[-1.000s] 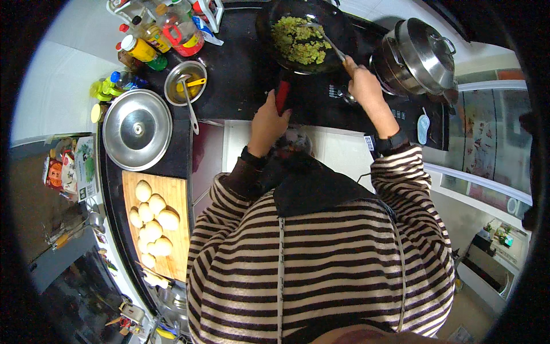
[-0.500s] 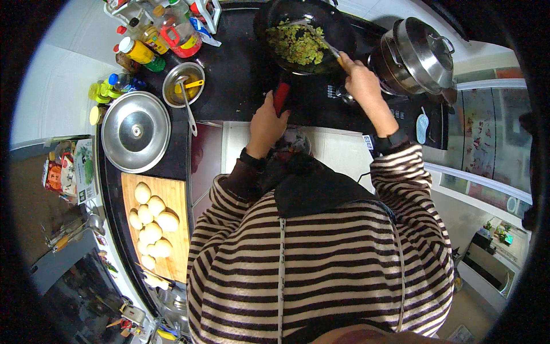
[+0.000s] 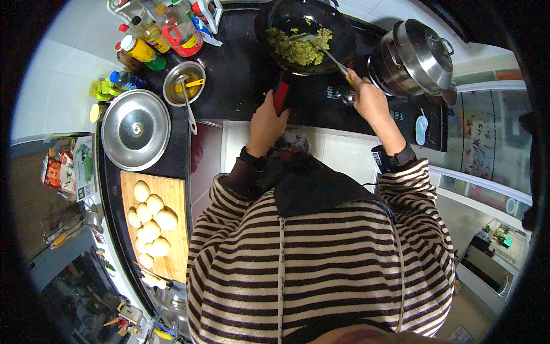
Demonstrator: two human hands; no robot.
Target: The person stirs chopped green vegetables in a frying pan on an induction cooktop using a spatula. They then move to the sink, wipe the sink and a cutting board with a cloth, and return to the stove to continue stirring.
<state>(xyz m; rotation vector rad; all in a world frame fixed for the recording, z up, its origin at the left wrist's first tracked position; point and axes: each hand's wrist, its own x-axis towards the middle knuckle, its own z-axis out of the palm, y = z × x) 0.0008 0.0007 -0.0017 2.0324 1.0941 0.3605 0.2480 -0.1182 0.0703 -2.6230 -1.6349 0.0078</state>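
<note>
A black wok [image 3: 341,40] stands on the stove at the far middle, with chopped green food [image 3: 301,50] lying in it. My left hand [image 3: 266,122] is closed around the wok's red handle [image 3: 281,96]. In my right hand [image 3: 369,100] is a spatula [image 3: 332,58] with a metal shaft; my fingers wrap its grip end. The spatula's blade rests among the green food, which partly covers it.
A lidded steel pot [image 3: 412,57] stands right of the wok. To the left are a metal bowl [image 3: 167,92] with utensils, a large round lid [image 3: 136,155], bottles [image 3: 183,37], and a wooden board [image 3: 175,252] bearing several pale dough balls [image 3: 150,231]. A blue mask [image 3: 421,131] lies at right.
My right hand has moved right and slightly nearer, with the spatula. The green food has shifted and gathered a little in the wok. My left hand stays on the handle.
</note>
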